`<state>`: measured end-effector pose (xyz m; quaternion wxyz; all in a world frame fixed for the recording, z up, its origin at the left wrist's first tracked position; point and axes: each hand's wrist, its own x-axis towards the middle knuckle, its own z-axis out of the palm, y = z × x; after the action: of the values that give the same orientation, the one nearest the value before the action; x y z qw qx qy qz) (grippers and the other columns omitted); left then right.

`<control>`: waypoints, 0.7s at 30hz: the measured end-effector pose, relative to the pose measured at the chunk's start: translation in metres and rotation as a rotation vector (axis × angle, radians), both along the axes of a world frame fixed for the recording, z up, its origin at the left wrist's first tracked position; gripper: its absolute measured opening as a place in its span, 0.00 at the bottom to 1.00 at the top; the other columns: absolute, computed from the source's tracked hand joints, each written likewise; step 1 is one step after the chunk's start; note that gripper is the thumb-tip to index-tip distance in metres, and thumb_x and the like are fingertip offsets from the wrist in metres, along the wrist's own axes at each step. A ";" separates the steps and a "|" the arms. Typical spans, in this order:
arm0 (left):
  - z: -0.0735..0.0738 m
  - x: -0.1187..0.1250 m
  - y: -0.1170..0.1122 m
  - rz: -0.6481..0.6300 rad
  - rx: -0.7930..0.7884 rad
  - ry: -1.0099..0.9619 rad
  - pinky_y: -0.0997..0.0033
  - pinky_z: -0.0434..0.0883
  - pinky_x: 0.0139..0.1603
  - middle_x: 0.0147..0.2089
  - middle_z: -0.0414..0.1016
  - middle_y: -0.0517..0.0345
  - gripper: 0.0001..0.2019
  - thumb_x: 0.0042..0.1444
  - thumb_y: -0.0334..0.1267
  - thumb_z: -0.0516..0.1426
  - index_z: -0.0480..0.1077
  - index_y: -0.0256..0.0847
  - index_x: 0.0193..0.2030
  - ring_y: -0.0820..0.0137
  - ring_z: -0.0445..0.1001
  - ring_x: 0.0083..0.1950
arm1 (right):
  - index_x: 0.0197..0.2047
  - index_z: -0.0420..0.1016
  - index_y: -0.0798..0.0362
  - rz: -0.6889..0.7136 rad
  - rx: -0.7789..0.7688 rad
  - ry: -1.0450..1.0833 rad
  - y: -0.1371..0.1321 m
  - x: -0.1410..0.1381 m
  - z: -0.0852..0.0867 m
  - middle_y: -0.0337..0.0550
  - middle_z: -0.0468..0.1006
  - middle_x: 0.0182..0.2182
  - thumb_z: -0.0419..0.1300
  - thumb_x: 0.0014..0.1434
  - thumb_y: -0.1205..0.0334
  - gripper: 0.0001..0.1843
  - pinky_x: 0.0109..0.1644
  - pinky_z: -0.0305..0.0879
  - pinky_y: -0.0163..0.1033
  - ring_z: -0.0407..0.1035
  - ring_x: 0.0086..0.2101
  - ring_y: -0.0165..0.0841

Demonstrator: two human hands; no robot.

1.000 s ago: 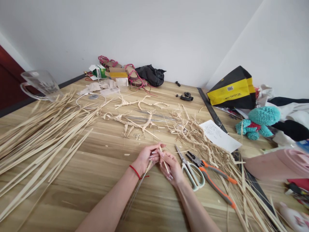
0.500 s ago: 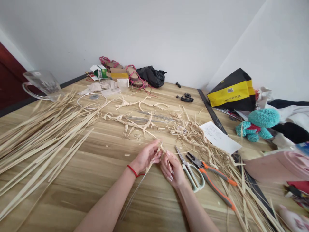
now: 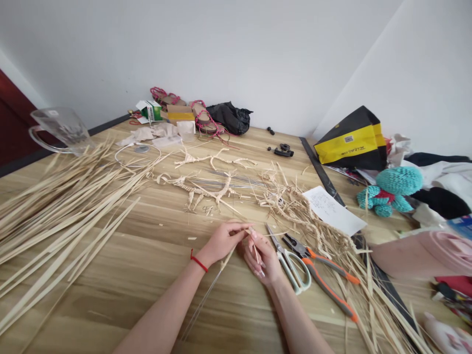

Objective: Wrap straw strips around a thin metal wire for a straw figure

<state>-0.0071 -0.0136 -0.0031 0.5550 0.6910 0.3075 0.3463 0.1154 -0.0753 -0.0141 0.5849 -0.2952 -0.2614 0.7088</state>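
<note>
Both my hands meet at the middle of the wooden table [image 3: 121, 275]. My left hand [image 3: 222, 240], with a red cord at the wrist, pinches a thin straw-wrapped wire [image 3: 206, 294] that runs back toward me under the forearm. My right hand [image 3: 262, 253] is closed on a pale straw strip [image 3: 255, 251] at the wire's top end. The fingertips of the two hands touch. White-handled scissors [image 3: 292, 263] lie just right of my right hand, and orange-handled pliers [image 3: 321, 271] lie beside them.
A large heap of long straw strips [image 3: 62, 206] covers the left. Woven straw figures [image 3: 206, 187] and straw scraps [image 3: 309, 221] lie ahead. A glass jug [image 3: 62, 130], a paper note [image 3: 332, 210], a yellow-black bag [image 3: 352, 140] and a teal plush toy [image 3: 393, 189] stand around.
My hands have stayed in place, with the fingers shifting round the straw strip at the wire's tip. The view has drifted slightly.
</note>
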 end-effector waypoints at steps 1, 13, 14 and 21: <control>0.000 0.000 0.000 0.013 0.027 0.003 0.67 0.64 0.52 0.47 0.75 0.50 0.13 0.56 0.38 0.54 0.75 0.39 0.44 0.66 0.70 0.49 | 0.23 0.66 0.55 -0.007 -0.007 -0.005 0.001 0.000 0.000 0.26 0.55 0.06 0.58 0.56 0.54 0.17 0.08 0.42 0.24 0.45 0.06 0.18; 0.003 -0.003 0.001 0.087 -0.129 0.000 0.71 0.67 0.37 0.32 0.74 0.55 0.16 0.55 0.46 0.54 0.76 0.36 0.33 0.68 0.71 0.35 | 0.35 0.65 0.54 -0.050 -0.031 -0.401 0.005 -0.016 -0.007 0.30 0.70 0.12 0.64 0.51 0.54 0.16 0.09 0.61 0.28 0.62 0.09 0.27; 0.004 -0.003 0.001 0.068 -0.157 0.005 0.72 0.66 0.34 0.31 0.74 0.55 0.16 0.54 0.47 0.54 0.76 0.36 0.32 0.69 0.70 0.33 | 0.34 0.66 0.55 -0.028 -0.031 -0.386 0.005 -0.015 -0.008 0.31 0.70 0.12 0.63 0.51 0.54 0.15 0.10 0.61 0.28 0.62 0.09 0.27; 0.006 -0.008 0.005 -0.089 -0.416 -0.003 0.76 0.57 0.18 0.19 0.65 0.63 0.19 0.53 0.49 0.55 0.76 0.34 0.37 0.76 0.61 0.18 | 0.27 0.70 0.58 0.005 -0.010 -0.311 0.005 -0.011 -0.010 0.33 0.70 0.11 0.64 0.50 0.56 0.13 0.09 0.54 0.25 0.58 0.08 0.22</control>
<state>-0.0150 -0.0090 0.0034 0.7009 0.5740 0.3405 0.2515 0.1040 -0.0700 -0.0238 0.5341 -0.4037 -0.3463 0.6571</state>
